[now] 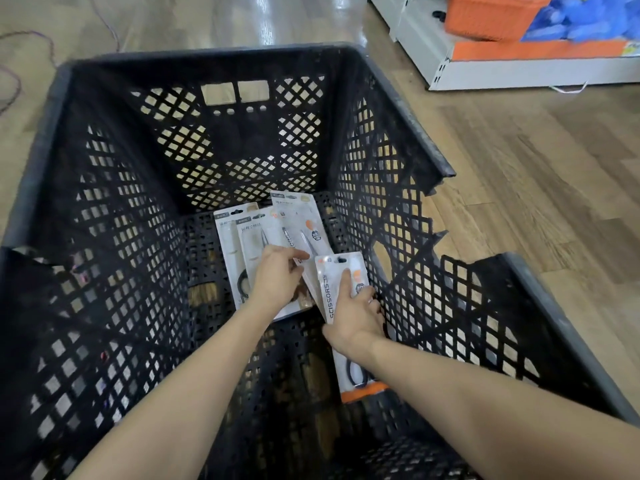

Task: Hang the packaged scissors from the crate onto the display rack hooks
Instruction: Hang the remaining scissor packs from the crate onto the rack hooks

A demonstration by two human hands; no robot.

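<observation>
My right hand [358, 315] grips one scissors pack [337, 282], thumb laid up its printed face, fingers curled round its right edge; the pack stands tilted just inside the crate's [52, 140] broken right wall. My left hand [277, 277], fingers bent, presses on the three overlapping packs [256, 226] lying flat on the crate floor, just left of the held pack; whether it pinches one I cannot tell. Beyond the crate's far right corner: white shelf base [519, 72], orange basket [491, 15].
</observation>
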